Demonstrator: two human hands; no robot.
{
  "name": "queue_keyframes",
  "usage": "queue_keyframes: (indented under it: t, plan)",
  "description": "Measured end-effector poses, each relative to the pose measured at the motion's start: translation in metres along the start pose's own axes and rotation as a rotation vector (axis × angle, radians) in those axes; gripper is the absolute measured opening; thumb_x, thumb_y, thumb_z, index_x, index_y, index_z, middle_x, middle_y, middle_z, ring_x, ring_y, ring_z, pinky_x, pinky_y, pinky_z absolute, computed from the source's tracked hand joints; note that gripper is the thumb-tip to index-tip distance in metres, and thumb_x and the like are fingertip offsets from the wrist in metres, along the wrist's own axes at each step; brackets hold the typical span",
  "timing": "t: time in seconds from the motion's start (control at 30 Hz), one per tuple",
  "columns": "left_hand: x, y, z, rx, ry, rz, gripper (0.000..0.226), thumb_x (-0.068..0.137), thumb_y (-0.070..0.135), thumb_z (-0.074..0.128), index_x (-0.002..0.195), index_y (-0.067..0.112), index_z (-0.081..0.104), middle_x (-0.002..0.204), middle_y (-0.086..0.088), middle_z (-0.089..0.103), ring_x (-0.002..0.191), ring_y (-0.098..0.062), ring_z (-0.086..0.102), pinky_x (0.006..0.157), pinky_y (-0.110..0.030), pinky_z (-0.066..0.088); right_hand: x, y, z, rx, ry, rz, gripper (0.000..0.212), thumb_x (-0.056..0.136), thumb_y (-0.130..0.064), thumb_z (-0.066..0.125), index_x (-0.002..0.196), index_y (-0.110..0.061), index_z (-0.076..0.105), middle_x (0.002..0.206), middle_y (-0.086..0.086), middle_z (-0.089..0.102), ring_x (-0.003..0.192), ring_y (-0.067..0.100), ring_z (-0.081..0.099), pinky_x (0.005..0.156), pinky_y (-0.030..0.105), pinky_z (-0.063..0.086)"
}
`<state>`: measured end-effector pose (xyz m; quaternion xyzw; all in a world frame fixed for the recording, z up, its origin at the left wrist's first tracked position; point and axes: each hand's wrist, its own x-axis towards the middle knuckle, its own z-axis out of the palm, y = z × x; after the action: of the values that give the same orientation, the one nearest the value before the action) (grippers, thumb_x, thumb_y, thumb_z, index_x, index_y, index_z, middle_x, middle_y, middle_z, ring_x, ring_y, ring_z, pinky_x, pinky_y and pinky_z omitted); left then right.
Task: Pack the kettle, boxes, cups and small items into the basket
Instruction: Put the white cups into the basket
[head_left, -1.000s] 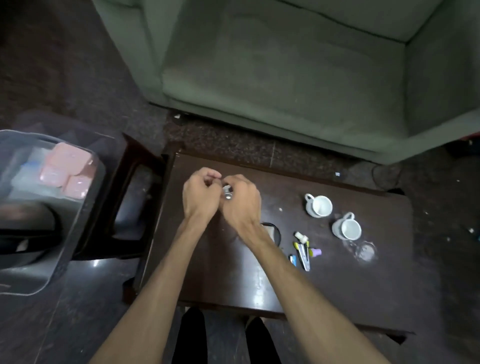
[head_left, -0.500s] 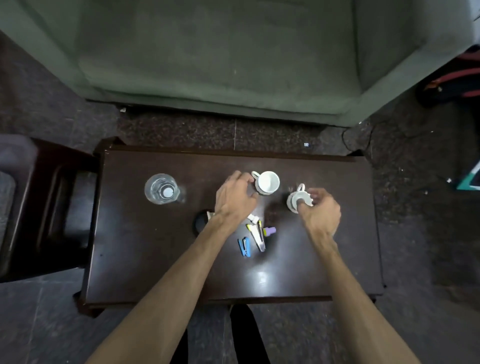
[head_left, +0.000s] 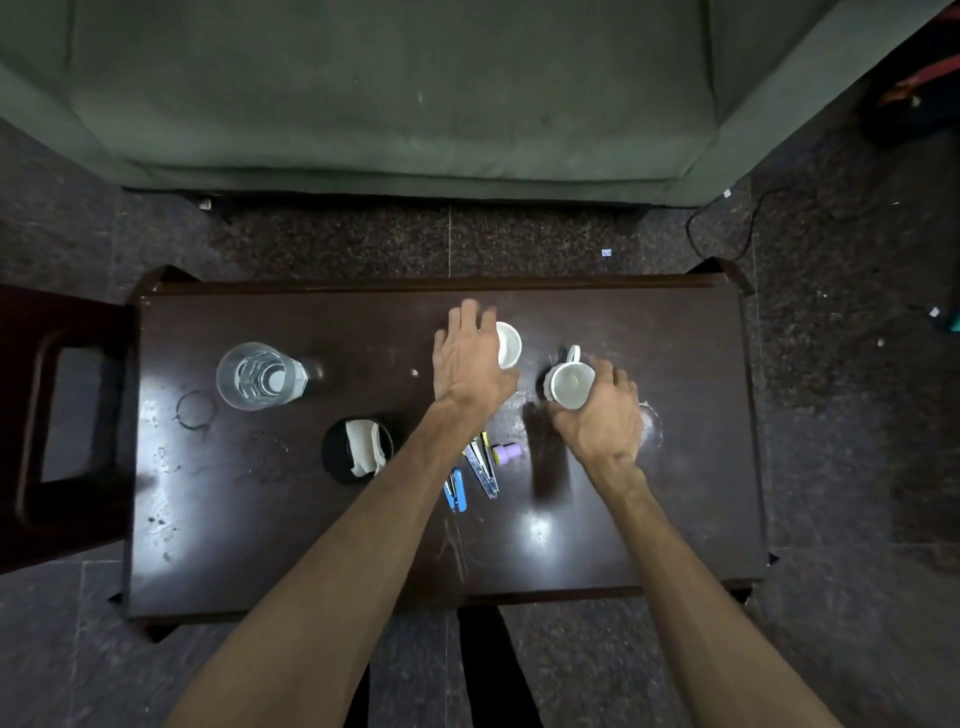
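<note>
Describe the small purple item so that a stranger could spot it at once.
On the dark wooden table, look between the two forearms, just nearer the person than the two white cups. The purple item lies right of the silver clip; it alone there is lilac and stubby.

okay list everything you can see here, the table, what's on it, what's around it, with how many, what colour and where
Table: one, dark brown wood, centre of view.
Cups: two, white; one at table middle under the left hand, one to its right in the right hand.
Glass jar: one, clear, left part of table.
Round black holder: one, with white paper inside, nearer than the jar.
Blue stapler: one, near front middle.
Silver clip tool: one, beside the stapler.
Small purple item: one, right of the silver tool.
Sofa: one, green, beyond the table.
Dark wooden chair: one, left edge.
Left hand: fingers spread over one cup.
Right hand: grips the other cup.
</note>
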<state>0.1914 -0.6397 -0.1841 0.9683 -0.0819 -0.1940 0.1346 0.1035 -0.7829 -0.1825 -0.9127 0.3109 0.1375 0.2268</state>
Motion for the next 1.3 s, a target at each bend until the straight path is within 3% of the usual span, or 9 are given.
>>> queue_keyframes:
  t: [0.13, 0.3, 0.53, 0.77, 1.07, 1.3]
  plan:
    - [0.006, 0.003, 0.011, 0.072, -0.048, 0.018, 0.081, 0.081, 0.046, 0.077, 0.148, 0.015, 0.044, 0.143, -0.005, 0.045, 0.137, -0.024, 0.041, 0.110, -0.038, 0.035, 0.007, 0.004, 0.007, 0.004, 0.042, -0.022, 0.072, 0.067, -0.035, 0.087, 0.128, -0.009, 0.060, 0.122, 0.016, 0.062, 0.113, 0.038, 0.056, 0.092, 0.043, 0.047]
    - [0.010, -0.001, 0.018, 0.076, -0.003, 0.026, 0.069, 0.083, 0.043, 0.073, 0.142, 0.015, 0.052, 0.138, -0.006, 0.051, 0.130, -0.025, 0.047, 0.111, -0.037, 0.033, 0.009, 0.006, 0.010, 0.028, 0.043, -0.036, 0.070, 0.064, -0.040, 0.086, 0.124, -0.010, 0.065, 0.118, 0.015, 0.064, 0.109, 0.037, 0.058, 0.091, 0.039, 0.047]
    - [-0.003, -0.021, -0.007, -0.148, 0.130, -0.030, 0.073, 0.072, 0.049, 0.076, 0.135, 0.017, 0.059, 0.128, -0.004, 0.057, 0.121, -0.025, 0.053, 0.107, -0.035, 0.034, 0.003, -0.032, -0.001, 0.020, 0.100, -0.146, 0.061, 0.069, -0.042, 0.083, 0.122, -0.014, 0.068, 0.115, 0.013, 0.066, 0.108, 0.036, 0.060, 0.087, 0.039, 0.049]
    - [-0.018, -0.083, -0.078, -0.278, 0.358, -0.138, 0.059, 0.066, 0.052, 0.075, 0.114, 0.018, 0.069, 0.110, -0.004, 0.062, 0.107, -0.028, 0.060, 0.093, -0.036, 0.041, -0.025, -0.129, -0.006, 0.079, 0.189, -0.321, 0.057, 0.074, -0.046, 0.082, 0.120, -0.016, 0.070, 0.111, 0.010, 0.066, 0.106, 0.034, 0.060, 0.083, 0.038, 0.050]
    - [-0.059, -0.213, -0.164, -0.382, 0.476, -0.253, 0.062, 0.063, 0.053, 0.075, 0.113, 0.018, 0.067, 0.109, -0.002, 0.057, 0.105, -0.025, 0.056, 0.092, -0.034, 0.039, -0.082, -0.269, 0.022, 0.097, 0.161, -0.520, 0.054, 0.072, -0.051, 0.080, 0.115, -0.020, 0.069, 0.106, 0.005, 0.065, 0.103, 0.029, 0.058, 0.078, 0.034, 0.045]
    - [-0.101, -0.313, -0.206, -0.400, 0.562, -0.386, 0.059, 0.064, 0.049, 0.076, 0.113, 0.018, 0.067, 0.109, -0.002, 0.058, 0.105, -0.026, 0.057, 0.091, -0.036, 0.041, -0.138, -0.367, 0.059, 0.100, 0.105, -0.647, 0.057, 0.073, -0.050, 0.079, 0.121, -0.021, 0.068, 0.111, 0.002, 0.064, 0.106, 0.026, 0.057, 0.084, 0.034, 0.047]
